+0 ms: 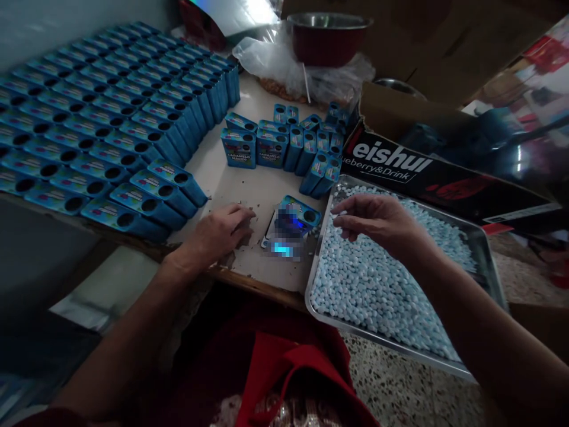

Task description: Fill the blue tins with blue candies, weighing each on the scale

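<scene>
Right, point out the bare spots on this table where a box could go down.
Bare strip between the laid-out rows of boxes and the standing boxes. Small patch between left hand and scale. Crowded: tray of candies, plastic bags.

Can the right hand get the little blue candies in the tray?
Probably yes. The right hand hovers just over the pale blue candies in the open metal tray, with nothing covering them.

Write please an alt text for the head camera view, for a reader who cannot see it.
The right hand hovers over a metal tray of small pale blue candies, while the left hand rests on the table beside a small blue box. Rows of blue boxes cover the table's left side, with a few upright boxes behind.
</scene>
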Tool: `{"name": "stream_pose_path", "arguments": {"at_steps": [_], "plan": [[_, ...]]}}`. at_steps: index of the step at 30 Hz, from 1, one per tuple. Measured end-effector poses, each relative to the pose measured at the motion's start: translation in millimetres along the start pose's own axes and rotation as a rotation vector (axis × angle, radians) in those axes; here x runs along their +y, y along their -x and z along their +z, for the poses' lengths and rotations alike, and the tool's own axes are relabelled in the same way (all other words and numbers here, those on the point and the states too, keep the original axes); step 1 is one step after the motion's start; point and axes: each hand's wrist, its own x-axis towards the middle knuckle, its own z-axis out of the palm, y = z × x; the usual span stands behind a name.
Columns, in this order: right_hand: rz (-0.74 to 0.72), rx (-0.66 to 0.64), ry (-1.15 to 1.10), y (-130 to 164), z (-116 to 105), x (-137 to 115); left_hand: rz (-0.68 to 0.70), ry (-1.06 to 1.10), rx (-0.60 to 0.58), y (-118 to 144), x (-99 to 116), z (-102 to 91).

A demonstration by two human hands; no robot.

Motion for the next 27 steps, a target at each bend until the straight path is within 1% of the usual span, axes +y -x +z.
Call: {"name": "stream_pose_path", "arguments": {"at_steps": [4, 7, 8, 10, 11, 13, 15, 17, 18, 20, 21, 22, 24, 25, 27], "plan": [[-0.207, -0.027, 0.347, -14.8, 10.4, -22.1, -0.02, 0.015, -0.021, 1.7, -2.8, -0.5], [-0.344, -0.073, 0.596, -22.6, 22.8, -35.7, -0.016, 0.034, -0.016, 0.7, -3.9, 1.9], [-0.371, -0.092, 0.657, -24.3, 27.2, -39.7, -0.014, 0.038, -0.013, 0.2, -4.8, 2.9], [-0.381, -0.112, 0.747, -26.1, 33.7, -46.2, -0.016, 0.04, -0.002, -0.5, -7.9, 4.8], [-0.375, -0.1, 0.776, -26.0, 34.7, -48.2, -0.017, 0.042, 0.0, -0.4, -10.2, 5.4], [-0.366, -0.031, 0.803, -23.7, 30.4, -47.7, -0.013, 0.051, 0.012, 0.7, -15.9, 6.1], [-0.345, 0.055, 0.83, -18.1, 19.2, -37.3, -0.009, 0.051, 0.031, 3.0, -21.9, 6.0], [-0.258, 0.085, 0.896, -9.6, 6.8, -15.0, -0.011, 0.042, 0.051, 5.4, -26.0, 5.4], [-0.197, 0.068, 0.942, -4.3, 2.5, 0.1, -0.008, 0.048, 0.05, 6.2, -26.6, 5.0], [-0.074, -0.028, 0.996, 7.6, 0.6, 33.8, 0.012, 0.073, 0.027, 6.6, -24.7, 4.1], [-0.081, -0.07, 1.019, 13.8, 3.0, 50.1, 0.023, 0.082, 0.018, 6.2, -22.2, 3.8], [-0.119, -0.086, 1.056, 19.7, 7.0, 64.5, 0.033, 0.083, 0.012, 5.4, -18.9, 3.5], [-0.217, -0.082, 1.149, 29.5, 16.1, 84.1, 0.046, 0.062, 0.011, 3.2, -11.5, 3.5], [-0.254, -0.084, 1.202, 32.8, 19.4, 88.8, 0.053, 0.049, 0.01, 2.0, -8.0, 3.7], [-0.283, -0.135, 1.302, 35.8, 20.5, 89.0, 0.073, 0.035, 0.001, 0.4, -2.7, 4.5]]}}
